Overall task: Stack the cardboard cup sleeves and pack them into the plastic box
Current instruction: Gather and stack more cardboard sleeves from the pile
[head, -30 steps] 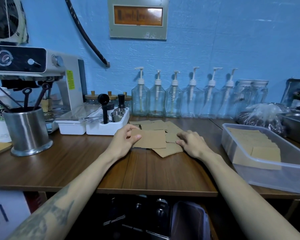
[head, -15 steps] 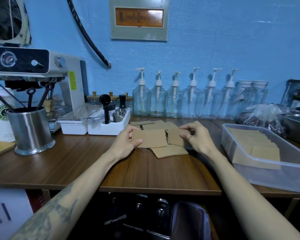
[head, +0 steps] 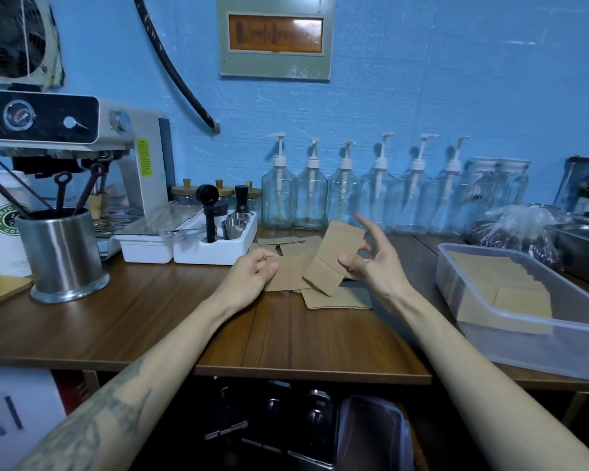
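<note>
1. A cardboard sleeve is tilted up above the wooden table, pinched by the right hand, whose other fingers are spread.
2. The left hand grips a flat sleeve on the loose pile.
3. The plastic box at right holds stacked sleeves.

bare forearms, left forearm tattooed, no sleeves.
</note>
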`<state>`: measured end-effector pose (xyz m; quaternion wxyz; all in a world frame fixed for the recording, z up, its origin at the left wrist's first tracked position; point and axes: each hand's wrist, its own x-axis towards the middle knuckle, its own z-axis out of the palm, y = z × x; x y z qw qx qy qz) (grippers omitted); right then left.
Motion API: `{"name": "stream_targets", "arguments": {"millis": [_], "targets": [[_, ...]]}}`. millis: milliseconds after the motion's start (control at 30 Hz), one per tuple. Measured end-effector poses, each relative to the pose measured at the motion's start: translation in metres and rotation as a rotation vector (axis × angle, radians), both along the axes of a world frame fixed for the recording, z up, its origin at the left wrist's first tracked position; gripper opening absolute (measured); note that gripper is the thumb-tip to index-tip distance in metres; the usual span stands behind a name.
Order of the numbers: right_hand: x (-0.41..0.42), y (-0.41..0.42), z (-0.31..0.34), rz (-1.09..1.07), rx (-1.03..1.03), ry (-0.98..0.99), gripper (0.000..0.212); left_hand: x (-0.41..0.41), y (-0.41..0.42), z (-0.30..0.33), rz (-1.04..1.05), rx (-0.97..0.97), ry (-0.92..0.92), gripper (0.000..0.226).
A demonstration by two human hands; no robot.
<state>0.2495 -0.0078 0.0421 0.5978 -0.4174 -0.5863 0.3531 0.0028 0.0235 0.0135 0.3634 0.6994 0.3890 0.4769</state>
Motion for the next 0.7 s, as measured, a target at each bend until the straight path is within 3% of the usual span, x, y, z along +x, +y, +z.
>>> {"name": "stream_targets", "arguments": {"millis": [167,233,333,433,533,633,700], "targets": [[0.006,0.006,-0.004,-0.447,0.003,-0.336,0.019,-0.001,0.001,0.000,-0.008,0.003,-0.005,0.015],[0.009,0.009,-0.005,-0.487,-0.019,-0.283,0.016,-0.001,0.001,0.000,-0.008,0.005,-0.003,0.015],[0.008,0.010,-0.005,-0.363,-0.046,-0.075,0.008,-0.001,0.001,0.000,-0.017,-0.004,-0.004,0.016],[0.004,0.007,-0.002,-0.237,-0.046,0.056,0.023,-0.001,0.000,0.002,-0.011,-0.005,-0.005,0.016],[0.002,0.006,-0.006,-0.217,-0.068,-0.012,0.044,0.000,0.000,0.002,-0.008,0.003,-0.009,0.017],[-0.002,0.003,-0.013,-0.396,-0.017,-0.562,0.066,0.002,-0.003,0.003,-0.006,0.029,0.006,0.016],[-0.008,-0.001,-0.012,-0.448,0.000,-0.792,0.079,0.001,-0.002,0.004,-0.020,0.031,-0.004,0.014]]}}
